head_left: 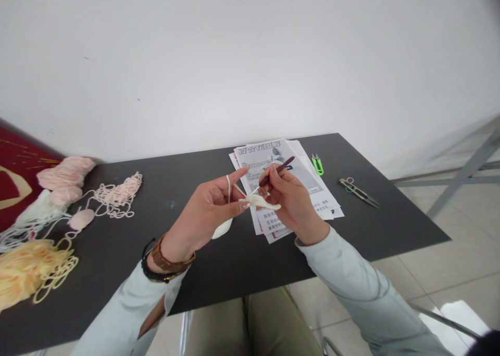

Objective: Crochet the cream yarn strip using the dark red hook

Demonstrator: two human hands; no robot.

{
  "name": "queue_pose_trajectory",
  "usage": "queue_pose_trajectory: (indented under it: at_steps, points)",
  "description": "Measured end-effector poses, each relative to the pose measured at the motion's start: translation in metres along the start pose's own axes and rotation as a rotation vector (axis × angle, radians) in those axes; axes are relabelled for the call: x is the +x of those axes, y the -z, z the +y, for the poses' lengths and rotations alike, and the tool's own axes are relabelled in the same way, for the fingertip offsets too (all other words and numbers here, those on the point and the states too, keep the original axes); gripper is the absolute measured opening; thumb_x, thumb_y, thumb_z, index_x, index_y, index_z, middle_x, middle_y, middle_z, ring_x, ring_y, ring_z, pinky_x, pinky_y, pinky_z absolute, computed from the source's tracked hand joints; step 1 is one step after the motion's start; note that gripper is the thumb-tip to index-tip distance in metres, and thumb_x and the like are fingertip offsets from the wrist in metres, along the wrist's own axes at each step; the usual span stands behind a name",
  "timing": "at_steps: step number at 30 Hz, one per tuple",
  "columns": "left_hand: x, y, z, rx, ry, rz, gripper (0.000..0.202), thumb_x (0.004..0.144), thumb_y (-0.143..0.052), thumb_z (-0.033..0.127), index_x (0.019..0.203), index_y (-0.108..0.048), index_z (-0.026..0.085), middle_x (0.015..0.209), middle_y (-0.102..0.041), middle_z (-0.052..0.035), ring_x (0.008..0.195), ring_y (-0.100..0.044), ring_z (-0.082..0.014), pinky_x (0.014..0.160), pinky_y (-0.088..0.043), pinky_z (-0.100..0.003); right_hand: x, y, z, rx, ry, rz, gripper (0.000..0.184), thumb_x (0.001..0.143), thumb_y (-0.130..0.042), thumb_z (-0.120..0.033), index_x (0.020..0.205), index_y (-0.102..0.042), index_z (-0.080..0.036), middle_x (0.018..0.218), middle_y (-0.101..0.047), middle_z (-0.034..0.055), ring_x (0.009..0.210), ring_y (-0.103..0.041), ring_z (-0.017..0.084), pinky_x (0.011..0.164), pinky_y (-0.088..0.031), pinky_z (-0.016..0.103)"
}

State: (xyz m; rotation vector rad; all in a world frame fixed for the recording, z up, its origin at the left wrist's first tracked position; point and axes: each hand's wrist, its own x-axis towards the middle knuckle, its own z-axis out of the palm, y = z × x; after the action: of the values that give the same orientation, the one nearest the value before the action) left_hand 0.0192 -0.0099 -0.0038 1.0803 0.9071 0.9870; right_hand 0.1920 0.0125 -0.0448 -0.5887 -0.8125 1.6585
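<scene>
Above the table, my left hand (213, 205) pinches the edge of a small cream crochet piece (262, 203) between thumb and fingers. White yarn (228, 187) loops around its raised index finger. My right hand (291, 200) grips a crochet hook (279, 171) with a dark reddish-brown handle. The hook's thin metal shaft points left and meets the top edge of the crochet piece. Whether its tip is inside a stitch is too small to tell. Partly hidden behind my left hand, a white rounded thing (222, 230) rests on the table.
Printed sheets (320, 189) lie stacked beneath my hands on the dark table (250, 278). Green thread snips (317, 164) and metal scissors (359, 192) lie to the right. Pink yarn (66, 174), loose pink strands (119, 194) and yellow yarn (31, 270) spread over the left side. A wall stands behind.
</scene>
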Motion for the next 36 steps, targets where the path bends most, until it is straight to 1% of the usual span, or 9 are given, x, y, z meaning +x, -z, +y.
queue_pose_trajectory:
  at_steps: [3, 6, 10, 14, 17, 19, 23, 30, 36]
  points:
    - [0.0, 0.002, 0.0, 0.058, -0.018, 0.001, 0.053, 0.069, -0.08, 0.018, 0.121, -0.068, 0.021, 0.074, -0.065, -0.0009, 0.069, -0.061, -0.013, 0.07, -0.045, -0.025, -0.001, -0.001, -0.003, -0.03, 0.042, -0.003, 0.034, 0.076, -0.081, -0.043, 0.081, -0.057, -0.018, 0.069, -0.057, -0.0041, 0.054, -0.054, 0.007, 0.046, -0.049, 0.015]
    - [0.0, 0.003, -0.002, 0.104, -0.028, 0.004, 0.051, 0.07, -0.08, 0.019, 0.12, -0.069, 0.022, 0.074, -0.068, -0.0021, 0.084, -0.066, -0.0193, 0.081, -0.046, -0.029, 0.0, -0.001, -0.005, -0.07, 0.102, -0.01, 0.034, 0.076, -0.081, -0.043, 0.081, -0.058, -0.019, 0.07, -0.058, -0.004, 0.054, -0.053, 0.007, 0.047, -0.051, 0.014]
    - [-0.001, 0.004, -0.002, 0.142, -0.024, 0.0, 0.053, 0.071, -0.079, 0.02, 0.123, -0.067, 0.022, 0.076, -0.069, -0.003, 0.096, -0.067, -0.0228, 0.087, -0.046, -0.031, 0.0, 0.0, -0.006, -0.093, 0.154, -0.022, 0.03, 0.079, -0.079, -0.041, 0.081, -0.059, -0.019, 0.071, -0.058, -0.0039, 0.056, -0.053, 0.008, 0.049, -0.053, 0.016]
    - [-0.002, 0.002, 0.0, 0.15, -0.025, 0.008, 0.056, 0.071, -0.079, 0.02, 0.125, -0.065, 0.021, 0.076, -0.069, -0.0034, 0.096, -0.066, -0.0229, 0.087, -0.047, -0.032, -0.001, 0.0, -0.004, -0.072, 0.115, -0.004, 0.031, 0.077, -0.081, -0.042, 0.082, -0.06, -0.019, 0.07, -0.058, -0.0039, 0.055, -0.052, 0.007, 0.048, -0.052, 0.015]
    - [-0.002, 0.001, 0.003, 0.132, -0.023, 0.018, 0.058, 0.07, -0.08, 0.019, 0.126, -0.064, 0.021, 0.07, -0.065, -0.0008, 0.095, -0.066, -0.0211, 0.087, -0.047, -0.03, -0.002, -0.001, -0.002, -0.026, 0.057, 0.023, 0.03, 0.076, -0.082, -0.04, 0.082, -0.061, -0.018, 0.069, -0.059, -0.0036, 0.055, -0.053, 0.006, 0.049, -0.049, 0.013]
    - [-0.002, 0.001, 0.004, 0.124, -0.018, 0.025, 0.059, 0.069, -0.08, 0.018, 0.126, -0.064, 0.02, 0.068, -0.063, 0.0, 0.095, -0.065, -0.0202, 0.085, -0.047, -0.029, -0.002, -0.002, -0.001, -0.017, 0.048, 0.042, 0.03, 0.077, -0.081, -0.039, 0.082, -0.061, -0.018, 0.069, -0.059, -0.0034, 0.056, -0.054, 0.006, 0.049, -0.049, 0.013]
    - [-0.003, 0.001, 0.005, 0.127, -0.003, 0.03, 0.057, 0.069, -0.08, 0.017, 0.124, -0.066, 0.02, 0.07, -0.065, -0.001, 0.095, -0.065, -0.0203, 0.083, -0.047, -0.028, -0.001, -0.001, -0.003, -0.039, 0.085, 0.034, 0.031, 0.077, -0.08, -0.041, 0.082, -0.059, -0.019, 0.067, -0.057, -0.0043, 0.054, -0.052, 0.007, 0.047, -0.049, 0.013]
    - [-0.004, 0.001, 0.003, 0.121, 0.002, 0.054, 0.054, 0.068, -0.081, 0.018, 0.121, -0.068, 0.021, 0.072, -0.069, -0.0029, 0.09, -0.067, -0.0223, 0.08, -0.048, -0.03, -0.001, -0.002, -0.01, -0.109, 0.19, -0.015, 0.031, 0.079, -0.078, -0.042, 0.08, -0.057, -0.02, 0.07, -0.056, -0.0042, 0.055, -0.051, 0.008, 0.049, -0.058, 0.02]
    - [-0.003, 0.002, 0.001, 0.129, 0.003, 0.075, 0.053, 0.066, -0.082, 0.019, 0.118, -0.069, 0.02, 0.075, -0.071, -0.0053, 0.094, -0.067, -0.0266, 0.077, -0.049, -0.032, -0.004, -0.003, -0.015, -0.209, 0.252, -0.043, 0.032, 0.08, -0.077, -0.044, 0.079, -0.055, -0.02, 0.069, -0.055, -0.0043, 0.054, -0.051, 0.009, 0.05, -0.058, 0.023]
